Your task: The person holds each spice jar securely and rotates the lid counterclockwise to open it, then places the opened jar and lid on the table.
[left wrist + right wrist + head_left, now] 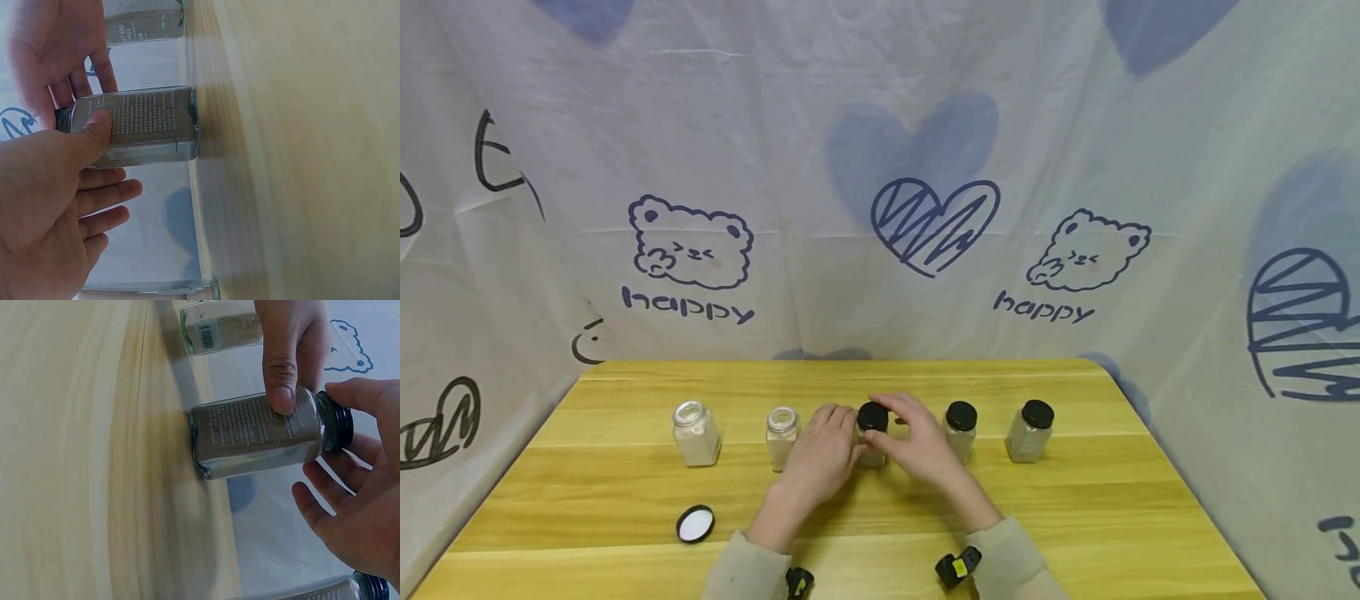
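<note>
A square glass jar (250, 434) with fine print on its side stands upright on the table, its black screw lid (873, 416) on top. My left hand (822, 454) grips the jar's body, with the thumb (94, 134) flat on the printed face and the fingers behind. At the lid is my right hand (919, 443), whose thumb and index finger pinch the rim from opposite sides. Its other fingers spread loosely beside the jar. Just left of my left hand is an uncapped jar (780, 440) with pale contents.
Another uncapped jar (697, 439) stands farther left. In front of it a black lid (696, 524) lies with its white lining up. To the right are two jars with black lids, a nearer jar (959, 433) and a farther jar (1028, 435). A printed cloth (820, 292) hangs behind the table.
</note>
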{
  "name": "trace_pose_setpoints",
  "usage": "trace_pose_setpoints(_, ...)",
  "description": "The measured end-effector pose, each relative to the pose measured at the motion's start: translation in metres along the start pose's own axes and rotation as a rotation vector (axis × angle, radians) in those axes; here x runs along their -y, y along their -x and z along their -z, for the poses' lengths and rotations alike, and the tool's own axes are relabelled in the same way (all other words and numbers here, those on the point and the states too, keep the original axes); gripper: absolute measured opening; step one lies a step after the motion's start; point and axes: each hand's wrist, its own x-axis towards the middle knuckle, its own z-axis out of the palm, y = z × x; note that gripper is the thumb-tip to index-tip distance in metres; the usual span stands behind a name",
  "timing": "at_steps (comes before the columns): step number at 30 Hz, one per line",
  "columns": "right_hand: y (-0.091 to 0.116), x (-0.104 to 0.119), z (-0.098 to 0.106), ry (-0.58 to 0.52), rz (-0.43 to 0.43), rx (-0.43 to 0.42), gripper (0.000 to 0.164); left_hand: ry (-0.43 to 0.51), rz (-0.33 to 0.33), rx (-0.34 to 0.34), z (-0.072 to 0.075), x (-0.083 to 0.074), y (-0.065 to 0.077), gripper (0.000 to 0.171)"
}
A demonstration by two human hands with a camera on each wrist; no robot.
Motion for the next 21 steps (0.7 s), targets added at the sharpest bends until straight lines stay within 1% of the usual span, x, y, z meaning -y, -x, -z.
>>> trace_pose_setpoints(3, 0.0003, 0.0004, 0.0000, 0.003, 0.027, 0.028, 0.053, 0.002, 0.002, 0.008, -0.0001, 0.0000, 0.0001, 0.049)
trace_pose_setpoints(6, 0.0008, 0.0013, 0.0003, -0.001, 0.036, 0.050, 0.056, 0.003, 0.008, 0.016, -0.0005, 0.0003, 0.0000, 0.049)
trace_pose_setpoints(9, 0.0009, 0.0024, 0.0008, -0.012, 0.030, 0.045, 0.058, 0.008, 0.007, 0.010, -0.0008, 0.0006, -0.0005, 0.049)
trace_pose_setpoints(11, 0.0004, 0.0030, 0.0006, -0.025, 0.009, 0.024, 0.057, 0.012, 0.004, 0.003, -0.0006, 0.0008, -0.0010, 0.049)
trace_pose_setpoints(17, -0.0011, 0.0015, -0.0015, -0.045, -0.087, -0.095, 0.047, 0.033, 0.010, -0.003, 0.0002, 0.0007, -0.0009, 0.050)
trace_pose_setpoints(21, -0.0017, 0.0001, -0.0013, -0.038, -0.105, -0.116, 0.044, 0.040, 0.018, 0.004, -0.0004, 0.0007, -0.0014, 0.049)
